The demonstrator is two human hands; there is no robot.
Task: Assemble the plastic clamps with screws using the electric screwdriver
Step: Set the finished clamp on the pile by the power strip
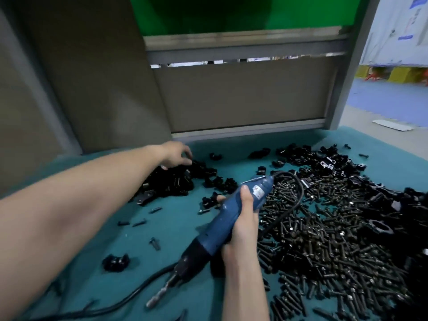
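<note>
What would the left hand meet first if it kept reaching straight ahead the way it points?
Probably the left hand would meet the pile of black clamps lying just under and beyond its fingertips on the green mat; depth is unclear, so it may already touch them.

Lower left: bare green mat [176, 228]; few stray pieces
Right half: screw heap [324, 239] blocks
Top centre: clamp pile [171, 181]; backboard [243, 96] behind

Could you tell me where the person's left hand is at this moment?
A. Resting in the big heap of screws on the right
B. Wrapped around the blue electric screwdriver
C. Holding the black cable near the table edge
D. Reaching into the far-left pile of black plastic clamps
D: the left hand is stretched out over the pile of black plastic clamps, while the right hand grips the electric screwdriver.
</note>
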